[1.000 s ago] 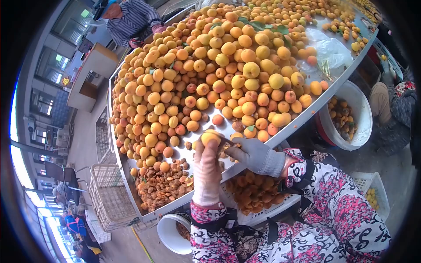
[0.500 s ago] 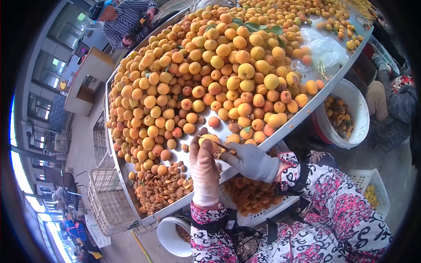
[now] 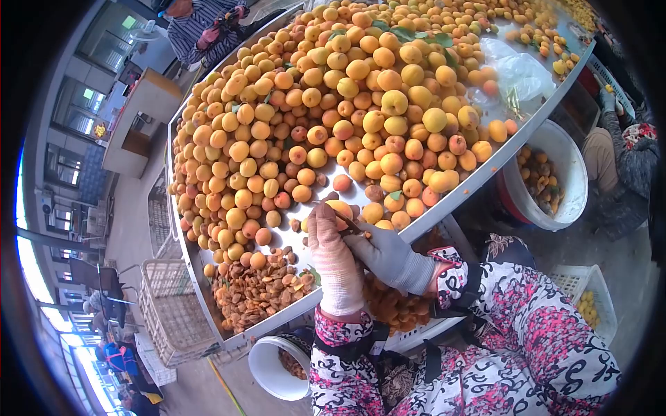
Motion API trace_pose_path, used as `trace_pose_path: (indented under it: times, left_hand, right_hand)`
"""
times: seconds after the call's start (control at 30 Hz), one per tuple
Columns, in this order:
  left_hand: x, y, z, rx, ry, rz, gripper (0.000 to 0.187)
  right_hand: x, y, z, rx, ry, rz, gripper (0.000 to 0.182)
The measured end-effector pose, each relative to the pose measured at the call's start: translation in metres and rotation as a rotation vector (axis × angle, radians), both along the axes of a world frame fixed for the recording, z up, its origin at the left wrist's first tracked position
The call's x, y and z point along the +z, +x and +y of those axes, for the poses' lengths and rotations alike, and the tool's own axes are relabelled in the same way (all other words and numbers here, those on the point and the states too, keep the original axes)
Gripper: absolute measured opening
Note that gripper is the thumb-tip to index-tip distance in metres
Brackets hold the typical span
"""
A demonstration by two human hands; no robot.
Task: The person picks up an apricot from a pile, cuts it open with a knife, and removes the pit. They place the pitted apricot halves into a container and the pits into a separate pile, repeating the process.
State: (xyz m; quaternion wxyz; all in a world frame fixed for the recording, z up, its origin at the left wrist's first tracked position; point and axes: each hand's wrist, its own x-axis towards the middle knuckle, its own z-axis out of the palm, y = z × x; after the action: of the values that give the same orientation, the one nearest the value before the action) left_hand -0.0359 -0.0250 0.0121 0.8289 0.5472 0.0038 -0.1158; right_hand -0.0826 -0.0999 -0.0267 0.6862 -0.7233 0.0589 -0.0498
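Between the fingers and thumb of my left hand (image 3: 333, 253), in a pale glove with darkened fingertips, is a yellow-orange apricot (image 3: 339, 207). My right hand (image 3: 395, 258), in a grey glove, is closed beside it on what looks like a small knife (image 3: 360, 233), with a brown handle; most of it is hidden by my fingers. Both hands meet over the near edge of the metal table (image 3: 454, 204). A large heap of whole apricots (image 3: 277, 139) lies just past them. Left of my left hand is a pile of brownish apricot pits (image 3: 257, 295).
Below my hands stands a crate of orange-brown pieces (image 3: 399, 308). A white bucket (image 3: 267, 367) is at lower left, and another bucket (image 3: 572, 163) of dark fruit at right. Plastic bag (image 3: 517, 73) lies on the table. Other people (image 3: 208, 31) work at far left and right.
My view has shifted slightly. Both hands stay together at the table edge, turned a little, with the apricot still in my left hand.
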Motion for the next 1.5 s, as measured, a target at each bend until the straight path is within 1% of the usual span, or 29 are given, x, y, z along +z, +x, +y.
trace_pose_path:
  times: [0.17, 0.23, 0.27, 0.3, 0.37, 0.4, 0.43, 0.5, 0.53, 0.57, 0.63, 0.73, 0.77, 0.83, 0.87, 0.9, 0.93, 0.97, 1.03, 1.07, 1.17, 1.23, 1.3, 1.33, 1.37, 1.4, 1.43, 1.47, 1.5]
  left_hand:
    - [-0.033, 0.016, 0.012, -0.032, 0.126, -0.019, 0.042]
    - [-0.047, 0.026, 0.019, -0.054, 0.186, -0.214, 0.042]
    - [-0.048, 0.024, 0.017, 0.031, 0.276, -0.234, 0.032]
    - [-0.037, 0.024, 0.017, 0.043, 0.277, -0.238, 0.032]
    - [-0.02, 0.023, 0.017, 0.114, 0.205, -0.216, 0.03]
    - [-0.019, 0.02, 0.017, 0.071, 0.343, -0.456, 0.028]
    - [-0.022, 0.016, 0.016, 0.073, 0.345, -0.455, 0.028]
    - [-0.032, 0.006, 0.004, 0.05, 0.692, -0.763, 0.027]
    - [-0.016, -0.007, -0.005, -0.052, 0.623, -0.608, 0.027]
    - [-0.019, -0.009, -0.01, -0.025, 0.671, -0.733, 0.027]
    - [-0.028, -0.005, -0.015, -0.015, 0.594, -0.677, 0.027]
    - [-0.021, -0.007, -0.014, -0.02, 0.701, -0.745, 0.028]
    - [-0.025, -0.009, -0.016, -0.022, 0.701, -0.74, 0.028]
    - [-0.032, -0.015, -0.022, -0.096, 0.253, -0.433, 0.033]
    - [-0.032, -0.014, -0.021, -0.101, 0.252, -0.429, 0.033]
    - [-0.029, -0.012, -0.02, -0.089, 0.454, -0.486, 0.036]
    - [-0.026, -0.011, -0.019, -0.078, 0.655, -0.541, 0.038]
    - [-0.021, -0.012, -0.021, -0.085, 0.653, -0.536, 0.038]
    - [-0.01, -0.013, -0.024, -0.148, -0.107, 0.342, 0.04]
    - [-0.006, -0.014, -0.022, -0.196, -0.135, 0.399, 0.041]
    - [-0.003, -0.014, -0.017, -0.245, -0.226, 0.523, 0.042]
    - [-0.028, -0.014, -0.008, -0.279, -0.271, 0.539, 0.043]
    - [-0.049, -0.017, -0.002, -0.318, -0.123, 0.207, 0.044]
    - [-0.049, -0.015, -0.005, -0.222, -0.222, 0.386, 0.04]
    - [-0.047, -0.008, -0.003, -0.233, -0.227, 0.381, 0.04]
    - [-0.039, 0.003, 0.002, -0.279, -0.313, 0.541, 0.042]
    - [-0.028, 0.009, 0.002, -0.324, -0.397, 0.702, 0.046]
    - [-0.016, 0.012, -0.005, -0.196, -0.346, 0.74, 0.044]
    - [-0.023, 0.014, 0.001, -0.352, -0.467, 0.567, 0.045]
  right_hand:
    - [-0.007, 0.004, -0.002, 0.046, 0.213, 0.075, 0.03]
    - [0.006, 0.004, -0.011, 0.103, 0.135, 0.148, 0.03]
    - [0.019, 0.003, -0.018, 0.151, 0.087, 0.245, 0.029]
    - [0.028, 0.003, -0.025, 0.195, 0.039, 0.342, 0.028]
    - [0.01, 0.008, -0.036, 0.063, 0.073, 0.224, 0.029]
    - [0.046, 0.007, -0.042, -0.047, 0.253, 0.203, 0.03]
    - [0.047, 0.013, -0.045, -0.045, 0.254, 0.204, 0.03]
    - [0.044, 0.02, -0.049, -0.165, 0.274, 0.119, 0.039]
    - [0.035, 0.022, -0.044, -0.19, 0.27, 0.041, 0.039]
    - [0.026, 0.023, -0.042, -0.201, 0.325, 0.056, 0.038]
    - [0.036, 0.023, -0.037, -0.267, 0.435, 0.113, 0.025]
    - [0.031, 0.024, -0.038, -0.271, 0.367, 0.027, 0.022]
    - [0.031, 0.023, -0.037, -0.271, 0.366, 0.032, 0.022]
    - [0.034, 0.022, -0.033, -0.334, 0.157, -0.097, 0.019]
    - [0.034, 0.024, -0.031, -0.396, 0.009, -0.305, 0.016]
    - [0.034, 0.024, -0.033, -0.401, 0.008, -0.297, 0.016]
    - [0.035, 0.024, -0.037, -0.369, -0.14, -0.364, 0.012]
    - [0.035, 0.024, -0.039, -0.334, -0.287, -0.429, 0.008]
    - [0.033, 0.026, -0.041, -0.344, -0.334, -0.51, 0.01]
    - [0.034, 0.026, -0.043, -0.314, -0.419, -0.526, 0.011]
    - [0.032, 0.025, -0.045, -0.27, -0.541, -0.535, 0.017]
    - [0.028, 0.025, -0.044, -0.196, -0.63, -0.623, 0.018]
    - [0.031, 0.023, -0.045, -0.143, -0.712, -0.675, 0.02]
    - [0.03, 0.022, -0.044, -0.145, -0.654, -0.688, 0.019]
    - [0.03, 0.022, -0.044, -0.145, -0.599, -0.708, 0.018]
    - [0.029, 0.023, -0.043, -0.185, -0.455, -0.653, 0.011]
    - [0.038, 0.022, -0.046, -0.188, -0.462, -0.657, 0.011]
    - [0.051, 0.019, -0.05, -0.18, -0.01, -0.348, 0.008]
    - [0.058, 0.018, -0.051, -0.16, 0.437, -0.028, 0.005]
